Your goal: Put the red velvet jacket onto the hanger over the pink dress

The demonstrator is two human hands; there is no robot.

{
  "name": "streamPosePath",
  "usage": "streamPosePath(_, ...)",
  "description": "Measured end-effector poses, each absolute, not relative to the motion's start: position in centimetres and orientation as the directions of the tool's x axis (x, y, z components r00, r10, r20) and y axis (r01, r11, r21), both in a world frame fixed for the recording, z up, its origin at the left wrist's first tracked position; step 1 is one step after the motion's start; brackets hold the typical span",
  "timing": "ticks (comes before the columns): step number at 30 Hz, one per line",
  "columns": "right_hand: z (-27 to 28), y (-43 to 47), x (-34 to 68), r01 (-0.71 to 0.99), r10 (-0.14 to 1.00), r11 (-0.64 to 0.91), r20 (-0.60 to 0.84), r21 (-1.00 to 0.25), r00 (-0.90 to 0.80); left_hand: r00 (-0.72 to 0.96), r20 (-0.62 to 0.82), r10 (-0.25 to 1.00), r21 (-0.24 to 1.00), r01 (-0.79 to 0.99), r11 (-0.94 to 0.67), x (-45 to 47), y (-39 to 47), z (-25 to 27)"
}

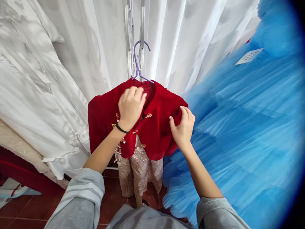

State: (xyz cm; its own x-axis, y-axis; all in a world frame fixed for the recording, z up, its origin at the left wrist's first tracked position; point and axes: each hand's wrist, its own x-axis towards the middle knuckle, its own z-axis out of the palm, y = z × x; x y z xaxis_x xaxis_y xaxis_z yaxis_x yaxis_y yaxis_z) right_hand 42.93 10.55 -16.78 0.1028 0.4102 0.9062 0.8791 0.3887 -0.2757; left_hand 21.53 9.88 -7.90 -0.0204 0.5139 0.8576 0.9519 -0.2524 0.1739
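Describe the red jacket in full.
The red jacket looks like velvet, with long sleeves and rounded lower front corners. Ornate gold-and-red fastenings run along the front, and a beaded tassel hangs on one side. It hangs upright on a purple hanger, above a shimmering pale pink garment. The right hand is at one shoulder, fingertips against the cloth; the left hand is at the collar, though whether it touches is unclear.

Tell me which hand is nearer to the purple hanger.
Left. The left hand is just below the purple hanger, in front of the neckline of the red jacket; the right hand is farther off, lower and to the right, by the jacket's shoulder.
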Motion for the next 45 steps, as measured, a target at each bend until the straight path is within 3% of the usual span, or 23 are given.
streamPosePath(3, -14.9, 10.7, 40.7, 0.829, 0.451, 0.453, 0.887, -0.327, 0.103, -0.109, 0.9, 0.422, 0.228, 0.943, -0.243, 17.3, 10.1, -7.1)
streamPosePath(7, -13.4, 12.6, 36.8, 0.725, 0.619, 0.518, 0.784, -0.453, 0.048, -0.112, 0.858, 0.501, 0.292, 0.909, -0.297, 13.0, 11.3, -7.1)
streamPosePath(10, -12.2, 14.3, 35.1, 0.726, 0.641, 0.495, 0.765, -0.477, 0.066, -0.126, 0.836, 0.534, 0.318, 0.904, -0.284, 11.3, 11.7, -7.5)
streamPosePath(13, -10.3, 14.5, 35.5, 0.72, 0.626, 0.475, 0.769, -0.507, 0.129, -0.148, 0.858, 0.493, 0.297, 0.925, -0.239, 10.2, 11.1, -8.6)
streamPosePath(16, -9.1, 13.0, 36.7, 0.676, 0.558, 0.538, 0.813, -0.504, 0.163, -0.134, 0.9, 0.416, 0.243, 0.944, -0.223, 9.7, 10.2, -10.7)
streamPosePath(19, -9.9, 11.3, 36.7, 0.629, 0.578, 0.599, 0.811, -0.495, 0.088, -0.153, 0.951, 0.27, 0.224, 0.94, -0.257, 9.7, 9.4, -12.8)
streamPosePath(21, -11.1, 10.9, 35.8, 0.579, 0.597, 0.655, 0.802, -0.485, -0.005, -0.288, 0.95, 0.116, 0.31, 0.905, -0.292, 9.2, 9.1, -14.0)
streamPosePath(23, -12.2, 11.4, 34.4, 0.479, 0.582, 0.74, 0.806, -0.473, -0.103, -0.489, 0.871, 0.04, 0.471, 0.81, -0.348, 8.1, 8.8, -14.9)
streamPosePath(25, -12.4, 12.2, 32.5, 0.377, 0.566, 0.793, 0.807, -0.478, -0.168, -0.631, 0.758, 0.165, 0.638, 0.665, -0.387, 6.7, 8.7, -15.6)
streamPosePath(28, -11.2, 12.7, 30.1, 0.35, 0.57, 0.807, 0.781, -0.475, -0.255, -0.653, 0.633, 0.415, 0.774, 0.525, -0.354, 5.5, 8.3, -15.7)
streamPosePath(30, -10.1, 12.0, 29.5, 0.321, 0.565, 0.818, 0.771, -0.477, -0.293, -0.667, 0.666, 0.336, 0.746, 0.581, -0.326, 5.9, 7.7, -15.4)
streamPosePath(34, -10.4, 10.2, 31.0, 0.136, 0.525, 0.851, 0.837, -0.508, -0.155, -0.624, 0.761, -0.174, 0.582, 0.777, -0.242, 8.5, 6.3, -15.9)
streamPosePath(36, -12.0, 10.6, 32.0, 0.144, 0.596, 0.802, 0.796, -0.58, -0.108, -0.562, 0.777, -0.284, 0.531, 0.827, -0.185, 9.4, 6.0, -17.4)
streamPosePath(39, -14.1, 12.0, 32.2, 0.297, 0.711, 0.697, 0.683, -0.653, -0.168, -0.501, 0.854, -0.141, 0.495, 0.866, -0.077, 9.4, 6.1, -20.2)
streamPosePath(42, -13.9, 12.1, 31.5, 0.518, 0.699, 0.664, 0.694, -0.539, -0.174, -0.435, 0.899, 0.048, 0.438, 0.896, -0.071, 8.4, 6.4, -21.8)
streamPosePath(45, -11.8, 11.4, 30.6, 0.628, 0.622, 0.656, 0.771, -0.417, -0.137, -0.375, 0.924, 0.075, 0.382, 0.914, -0.137, 8.2, 6.2, -22.1)
